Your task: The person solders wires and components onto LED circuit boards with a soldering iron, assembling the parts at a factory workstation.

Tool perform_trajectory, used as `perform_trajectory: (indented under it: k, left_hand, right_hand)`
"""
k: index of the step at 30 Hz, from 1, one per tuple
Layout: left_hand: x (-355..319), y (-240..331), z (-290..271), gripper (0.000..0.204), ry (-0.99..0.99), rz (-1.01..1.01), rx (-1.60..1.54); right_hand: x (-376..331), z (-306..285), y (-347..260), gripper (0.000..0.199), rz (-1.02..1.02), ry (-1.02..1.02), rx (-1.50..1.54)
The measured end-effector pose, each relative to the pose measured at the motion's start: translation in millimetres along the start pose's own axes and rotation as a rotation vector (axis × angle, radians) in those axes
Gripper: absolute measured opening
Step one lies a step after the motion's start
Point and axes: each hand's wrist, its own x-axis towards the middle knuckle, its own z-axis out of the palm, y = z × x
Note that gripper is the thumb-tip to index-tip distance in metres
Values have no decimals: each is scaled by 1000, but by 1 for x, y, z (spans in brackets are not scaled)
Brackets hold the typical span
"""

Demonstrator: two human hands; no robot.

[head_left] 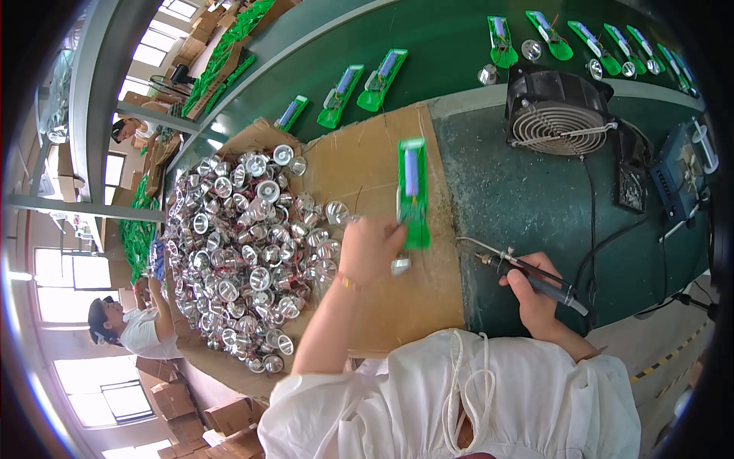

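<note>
A green plastic lamp housing (414,229) lies lengthwise on the cardboard in front of me, with a pale purple battery cell (411,172) and a small circuit board in it. My left hand (369,249) is closed at the housing's left edge; its fingertips are slightly blurred, so what they pinch cannot be made out. Just below those fingers sits a silvery reflector cup (401,265). In my right hand (533,294) is a soldering iron (535,283) with a thin solder feed tube alongside, its tip pointing left toward the housing without touching it.
A big heap of reflector cups (252,252) covers the cardboard's left side. Beyond stands a black fan with a wire grille (562,126), with a blue soldering station (680,176) at right. More green housings (382,80) line the green belt (443,61). Two people work at left.
</note>
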Motion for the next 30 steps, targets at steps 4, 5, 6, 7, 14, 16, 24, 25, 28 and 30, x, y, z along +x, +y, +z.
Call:
perform_trajectory:
  k: [4, 5, 6, 7, 14, 16, 24, 25, 28, 30]
  left_hand:
    - [121, 8, -2, 18, 117, 137, 159]
    - [153, 12, 4, 18, 154, 96, 150]
    - [180, 17, 6, 18, 199, 51, 149]
    - [206, 23, 9, 20, 211, -22, 168]
    - [260, 11, -22, 37, 644, 27, 24]
    - [254, -13, -31, 65, 362, -19, 136]
    - [135, -14, -19, 74, 19, 54, 141]
    - [100, -4, -19, 74, 25, 33, 145]
    - [16, 9, 5, 78, 103, -44, 77]
    - [-25, 12, 10, 84, 230, 32, 13]
  right_hand:
    - [0, 2, -5, 15, 29, 27, 21]
    - [0, 2, -6, 16, 72, 35, 12]
    - [-2, 1, -2, 17, 50, 35, 15]
    - [-1, 2, 5, 17, 25, 42, 18]
    - [-2, -4, 13, 15, -22, 55, -26]
    - [-2, -4, 12, 15, -19, 54, -34]
    - [1, -1, 10, 16, 49, 55, -13]
    - [3, -2, 7, 17, 50, 46, -31]
    - [7, 4, 1, 17, 36, 97, -16]
    - [8, 5, 3, 16, 3, 74, -60]
